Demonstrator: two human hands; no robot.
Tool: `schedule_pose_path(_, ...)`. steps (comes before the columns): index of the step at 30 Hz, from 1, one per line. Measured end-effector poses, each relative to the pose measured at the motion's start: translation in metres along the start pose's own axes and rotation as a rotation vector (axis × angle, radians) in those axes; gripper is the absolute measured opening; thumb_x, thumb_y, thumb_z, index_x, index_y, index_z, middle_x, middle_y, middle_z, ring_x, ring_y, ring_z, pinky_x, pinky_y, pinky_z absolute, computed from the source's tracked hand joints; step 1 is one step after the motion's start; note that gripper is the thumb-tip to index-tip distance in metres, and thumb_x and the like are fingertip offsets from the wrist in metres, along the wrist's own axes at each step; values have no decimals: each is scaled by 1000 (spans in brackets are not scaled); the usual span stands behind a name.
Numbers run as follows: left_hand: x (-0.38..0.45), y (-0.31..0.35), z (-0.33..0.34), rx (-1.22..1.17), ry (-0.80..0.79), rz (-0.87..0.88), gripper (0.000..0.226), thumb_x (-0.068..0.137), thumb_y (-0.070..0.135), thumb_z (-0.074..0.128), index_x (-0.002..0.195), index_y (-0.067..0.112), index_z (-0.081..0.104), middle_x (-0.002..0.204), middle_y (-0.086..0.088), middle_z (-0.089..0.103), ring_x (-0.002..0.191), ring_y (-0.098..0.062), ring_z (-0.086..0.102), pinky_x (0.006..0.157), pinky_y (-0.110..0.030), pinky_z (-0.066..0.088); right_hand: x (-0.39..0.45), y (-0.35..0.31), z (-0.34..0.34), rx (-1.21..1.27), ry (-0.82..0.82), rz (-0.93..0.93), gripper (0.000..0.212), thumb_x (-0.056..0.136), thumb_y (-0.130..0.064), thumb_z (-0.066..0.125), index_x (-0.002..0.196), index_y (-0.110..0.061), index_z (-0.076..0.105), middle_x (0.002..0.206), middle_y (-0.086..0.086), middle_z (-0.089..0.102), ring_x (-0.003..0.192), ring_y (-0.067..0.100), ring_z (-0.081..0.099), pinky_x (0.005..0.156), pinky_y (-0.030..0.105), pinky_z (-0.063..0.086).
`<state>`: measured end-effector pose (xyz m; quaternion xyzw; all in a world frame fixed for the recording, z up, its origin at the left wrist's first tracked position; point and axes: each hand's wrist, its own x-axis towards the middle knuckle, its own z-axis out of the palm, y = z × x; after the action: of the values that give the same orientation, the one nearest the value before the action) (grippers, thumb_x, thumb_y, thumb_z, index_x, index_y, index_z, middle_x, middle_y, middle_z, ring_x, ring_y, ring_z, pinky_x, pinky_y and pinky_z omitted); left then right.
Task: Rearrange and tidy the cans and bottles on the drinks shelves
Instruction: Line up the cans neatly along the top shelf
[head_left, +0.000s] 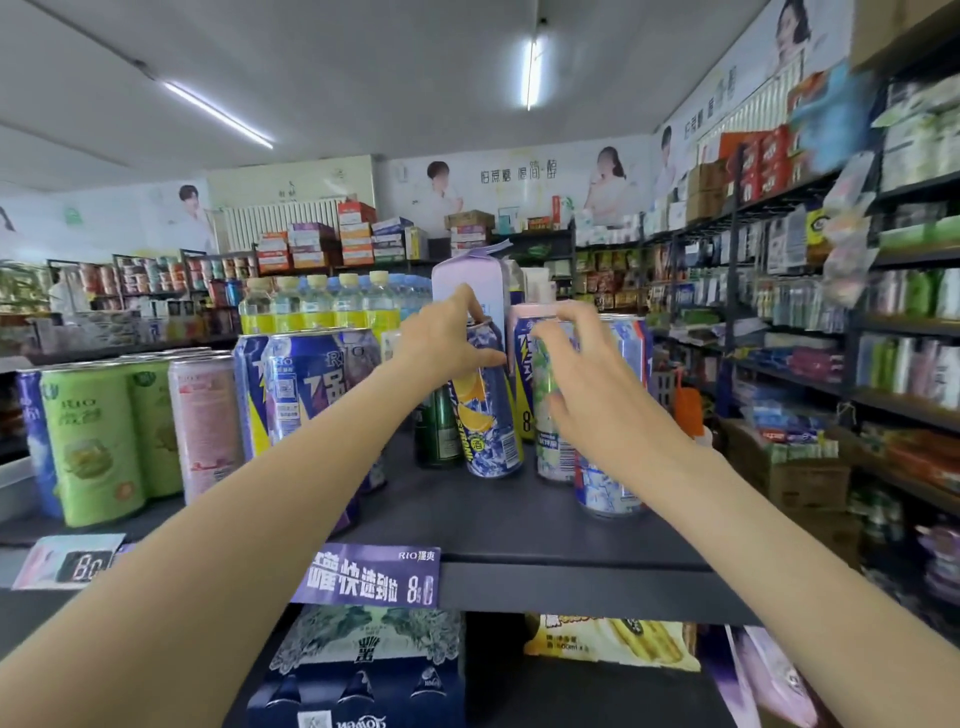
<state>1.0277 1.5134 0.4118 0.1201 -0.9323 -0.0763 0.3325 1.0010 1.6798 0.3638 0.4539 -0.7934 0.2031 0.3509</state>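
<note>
- While both arms are stretched out over the top shelf, the left hand has its fingers curled round the top of the lemon can, thumb wrapped across the front, so that one's properly gripped.
- Right hand is a different story: fingers spread and loosely bent around the top of the pale green can, just beside the lemon one. Looks like it's touching or about to, not clamped on. Can't tell for sure if there's real contact.
- Both cans stand upright mid-shelf, with a dark green can tucked right behind the lemon can and a blue-white can sitting in front and to the right of the pale green one.
- My take on doing this bit well: grab lower than the rim if you can, since tall skinny cans tip easily when you steer them from the top.
- Slide or lift one at a time. The neighbours are packed close and a nudge could knock the blue-white can toward the shelf edge.
- Turn labels to face forward and line them up with the purple cans on the left so the row reads neat.
- Watch the lilac carton behind; it's right by the left knuckles.
</note>
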Motion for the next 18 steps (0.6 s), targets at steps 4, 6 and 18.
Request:
schedule_pose_path(4,5,0,-2,33,-126,90,49,87,34,63,124,14,40,113,-15,58,88,-28,53,63,-30,36,2,-6,10,-81,-108,3,55,86,4,50,135,-11,30,144,15,14,131,29,22,82,29,40)
schedule_pose_path(6,8,-4,-8,111,-247,119,51,93,32,54,138,18,33,130,-15,52,104,-30,53,76,-30,39,6,-10,20,-76,-162,22,53,87,0,51,134,-11,31,139,15,20,127,30,28,87,35,42)
schedule_pose_path(18,-29,-29,-51,687,54,238,50,88,8,43,136,21,41,140,-4,44,133,-22,33,115,-45,2,9,-31,68,165,-346,-47,59,90,-20,58,142,-11,30,142,13,26,127,31,35,103,37,35)
